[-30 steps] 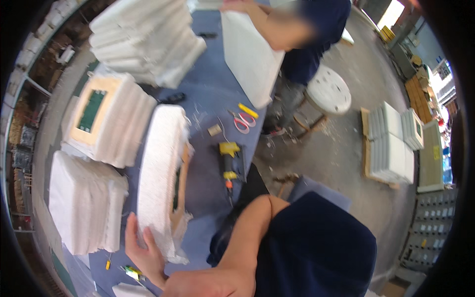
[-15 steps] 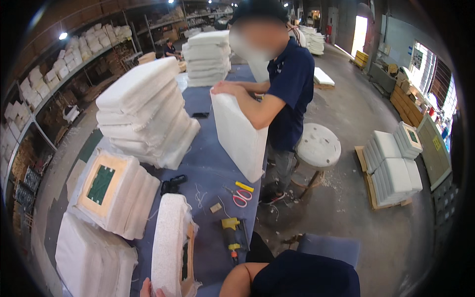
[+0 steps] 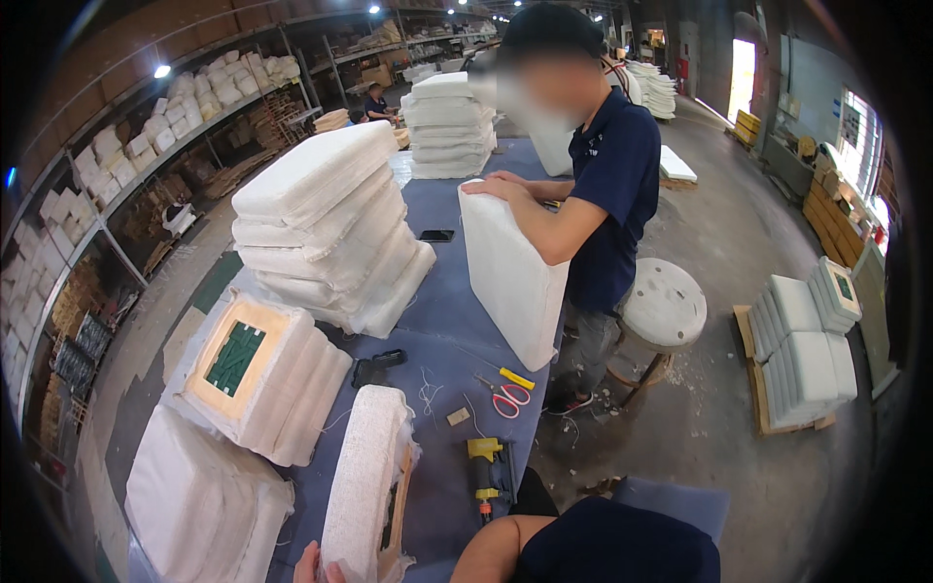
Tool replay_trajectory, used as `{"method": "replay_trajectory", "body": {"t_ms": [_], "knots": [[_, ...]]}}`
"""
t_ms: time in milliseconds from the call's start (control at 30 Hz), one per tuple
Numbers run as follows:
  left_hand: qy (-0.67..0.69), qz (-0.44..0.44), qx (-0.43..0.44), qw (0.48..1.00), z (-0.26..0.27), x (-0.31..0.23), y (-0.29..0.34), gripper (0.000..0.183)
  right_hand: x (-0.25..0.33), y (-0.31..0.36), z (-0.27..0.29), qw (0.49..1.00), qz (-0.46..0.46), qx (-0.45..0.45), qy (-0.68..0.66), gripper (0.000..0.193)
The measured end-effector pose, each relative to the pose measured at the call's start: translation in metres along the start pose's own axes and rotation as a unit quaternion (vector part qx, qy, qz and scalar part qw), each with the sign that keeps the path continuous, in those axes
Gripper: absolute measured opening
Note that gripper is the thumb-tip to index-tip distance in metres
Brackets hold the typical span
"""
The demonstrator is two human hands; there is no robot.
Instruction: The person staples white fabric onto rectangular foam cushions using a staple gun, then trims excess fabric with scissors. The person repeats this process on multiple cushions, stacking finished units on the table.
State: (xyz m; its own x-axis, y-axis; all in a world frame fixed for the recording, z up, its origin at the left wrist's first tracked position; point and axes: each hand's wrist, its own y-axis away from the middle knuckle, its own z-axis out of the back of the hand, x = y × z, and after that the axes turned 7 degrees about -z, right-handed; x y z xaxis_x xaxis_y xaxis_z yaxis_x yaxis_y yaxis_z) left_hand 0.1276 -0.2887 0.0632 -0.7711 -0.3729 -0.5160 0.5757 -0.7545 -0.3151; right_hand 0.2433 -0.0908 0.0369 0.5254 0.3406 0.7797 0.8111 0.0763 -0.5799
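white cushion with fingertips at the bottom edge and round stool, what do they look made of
Cushion: matte, probably fabric cover, from nubbly surface and frayed edges; tan frame, likely bare wood.
Stool: dull, spotted whitish seat, perhaps plastic or painted wood; brown legs suggest wood.

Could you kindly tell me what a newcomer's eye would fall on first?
Probably the tall stack of white padded pieces on the left of the table, then the co-worker in dark blue at its right edge, hands on a white padded block. At the bottom, the wearer's fingers touch a narrow padded piece.
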Motion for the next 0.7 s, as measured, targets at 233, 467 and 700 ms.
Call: {"method": "replay_trajectory", "body": {"t_ms": [233, 467, 700], "knots": [[0.007, -0.033, -0.002, 0.999, 0.003, 0.008, 0.001, 0.045, 0.025, 0.014, 0.01, 0.998, -0.044, 0.043, 0.0, 0.04], [0.016, -0.019, -0.057, 0.998, -0.005, 0.031, -0.008, 0.043, 0.094, 0.049, 0.035, 0.982, -0.091, 0.148, -0.068, 0.041], [0.013, -0.009, -0.047, 0.999, 0.005, 0.022, -0.012, 0.042, -0.162, 0.17, 0.059, 0.832, -0.55, 0.066, 0.041, 0.049]]}}
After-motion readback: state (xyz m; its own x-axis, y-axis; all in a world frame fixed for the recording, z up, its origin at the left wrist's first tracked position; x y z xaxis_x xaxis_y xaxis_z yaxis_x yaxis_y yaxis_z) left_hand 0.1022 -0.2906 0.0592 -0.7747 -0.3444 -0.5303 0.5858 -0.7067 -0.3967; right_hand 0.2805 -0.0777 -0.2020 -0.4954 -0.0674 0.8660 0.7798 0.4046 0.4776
